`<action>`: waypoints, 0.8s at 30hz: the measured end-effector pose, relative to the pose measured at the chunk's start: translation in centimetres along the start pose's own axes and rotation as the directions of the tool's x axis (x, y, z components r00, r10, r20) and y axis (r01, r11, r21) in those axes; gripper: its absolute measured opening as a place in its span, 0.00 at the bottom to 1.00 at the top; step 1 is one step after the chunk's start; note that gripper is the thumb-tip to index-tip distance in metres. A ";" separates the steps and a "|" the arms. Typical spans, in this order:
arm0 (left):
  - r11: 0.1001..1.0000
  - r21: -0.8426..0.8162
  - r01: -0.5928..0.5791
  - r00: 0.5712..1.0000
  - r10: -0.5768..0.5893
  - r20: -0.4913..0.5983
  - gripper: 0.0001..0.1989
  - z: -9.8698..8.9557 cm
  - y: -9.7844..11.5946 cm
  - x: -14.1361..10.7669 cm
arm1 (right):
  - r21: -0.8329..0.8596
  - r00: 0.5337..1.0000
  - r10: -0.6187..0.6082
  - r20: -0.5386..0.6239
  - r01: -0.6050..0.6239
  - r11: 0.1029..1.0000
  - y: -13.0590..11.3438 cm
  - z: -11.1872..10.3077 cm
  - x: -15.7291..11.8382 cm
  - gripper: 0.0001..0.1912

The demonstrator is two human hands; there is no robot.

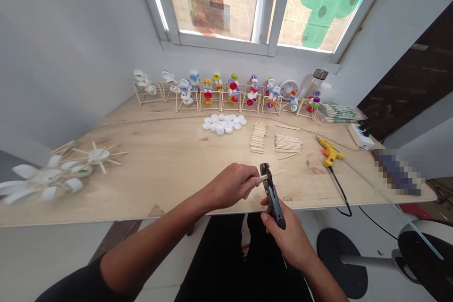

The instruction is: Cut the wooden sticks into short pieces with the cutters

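Left hand [231, 186] pinches a wooden stick [264, 177] between fingers and thumb, its end at the jaws of black pliers [272, 197]. Right hand [283, 240] wraps firmly round the pliers' handles; how far the jaws stand open cannot be told. Both are at the front edge of a wooden table [170, 174], near stacked sticks [288, 143] and a yellow glue gun [330, 152].

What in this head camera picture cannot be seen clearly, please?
Head view:
The wooden craft stick: the left hand hides one end.
The hand tool: the right hand hides part of its grip, so its exact type is unclear.
The white pinwheel model: blurred and cut off by the left edge.
The blue object: pixelated, so it cannot be identified.
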State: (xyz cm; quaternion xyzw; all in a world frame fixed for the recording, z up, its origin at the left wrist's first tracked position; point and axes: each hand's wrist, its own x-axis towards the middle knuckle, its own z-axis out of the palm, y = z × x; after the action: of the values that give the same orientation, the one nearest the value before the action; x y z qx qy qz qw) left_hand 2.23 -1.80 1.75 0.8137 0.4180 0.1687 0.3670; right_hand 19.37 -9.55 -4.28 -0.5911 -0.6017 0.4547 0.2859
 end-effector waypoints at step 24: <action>0.954 -0.290 0.079 0.985 -0.029 0.173 0.10 -0.9 -0.2 0.3 | -0.217 0.985 -0.119 -0.124 0.090 0.972 -1.0 0.5 -0.4 0.06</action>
State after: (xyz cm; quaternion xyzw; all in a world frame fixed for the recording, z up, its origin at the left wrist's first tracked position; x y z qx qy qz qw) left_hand 1.79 -1.02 2.22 0.7493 0.3779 0.1506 0.5225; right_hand 18.56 -9.88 -3.54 -0.6152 -0.6559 0.3312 0.2856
